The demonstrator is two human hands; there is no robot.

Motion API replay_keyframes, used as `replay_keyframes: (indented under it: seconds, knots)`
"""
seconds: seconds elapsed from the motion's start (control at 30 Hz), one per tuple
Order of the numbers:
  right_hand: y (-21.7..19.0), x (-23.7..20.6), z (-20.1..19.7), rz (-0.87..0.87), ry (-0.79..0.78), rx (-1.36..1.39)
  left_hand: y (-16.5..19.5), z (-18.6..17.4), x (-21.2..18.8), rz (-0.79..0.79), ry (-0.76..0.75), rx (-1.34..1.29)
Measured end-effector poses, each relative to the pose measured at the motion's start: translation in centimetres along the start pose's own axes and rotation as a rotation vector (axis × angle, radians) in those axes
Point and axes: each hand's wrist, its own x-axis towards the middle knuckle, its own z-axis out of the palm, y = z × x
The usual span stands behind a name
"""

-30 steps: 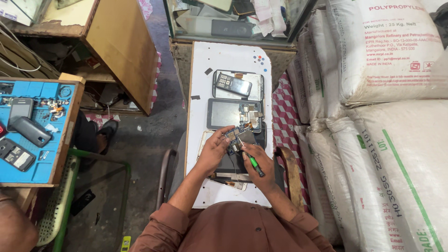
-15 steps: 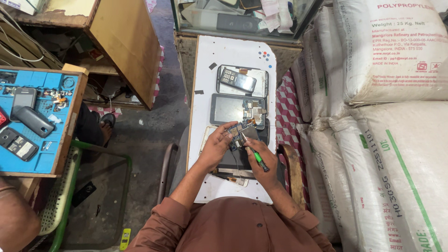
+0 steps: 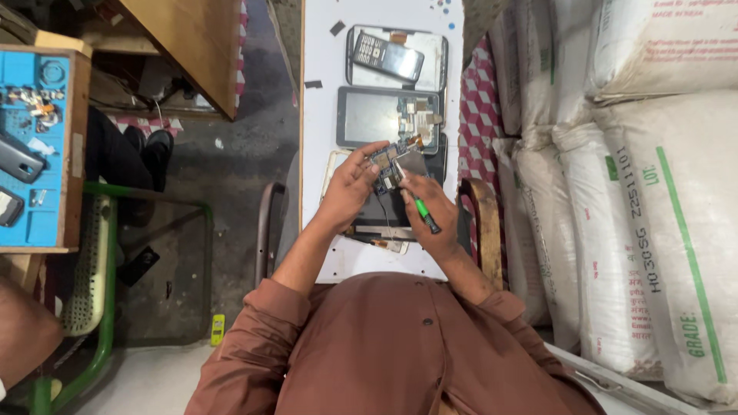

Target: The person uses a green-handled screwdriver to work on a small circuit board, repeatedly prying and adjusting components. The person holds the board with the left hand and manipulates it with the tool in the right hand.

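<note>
The right hand (image 3: 430, 206) grips a green-handled screwdriver (image 3: 419, 206), tip set on a small circuit board (image 3: 387, 165). The left hand (image 3: 350, 188) pinches that board by its edge, above an opened dark device (image 3: 384, 211) on the white board (image 3: 319, 123). Beyond lie a grey tablet (image 3: 377, 117) and a phone (image 3: 388, 56).

Small circuit board (image 3: 388, 165) half under left-hand fingers (image 3: 361, 165), its parts too small to tell.
</note>
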Motion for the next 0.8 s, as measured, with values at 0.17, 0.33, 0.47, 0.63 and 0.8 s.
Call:
replay_keyframes:
  seconds: [0.17,0.33,0.47,0.63,0.8]
  knots:
    - [-0.7,0.1,-0.2,-0.036,-0.026,-0.068,0.2,-0.1,-0.3,0.022,0.017,0.072]
    - [-1.2,0.2,-0.2,-0.024,-0.027,-0.101,0.7,0.0,-0.6,0.006,-0.005,0.017]
    - [-1.4,0.3,0.0,-0.03,-0.038,-0.107,1.0,0.1,-0.7,0.008,-0.006,0.028]
    - [-1.4,0.5,0.0,0.004,-0.027,-0.059,1.0,0.1,-0.7,0.016,-0.003,0.049]
    - [-1.4,0.4,-0.2,-0.046,-0.049,-0.107,1.0,-0.1,-0.9,0.015,0.003,0.085]
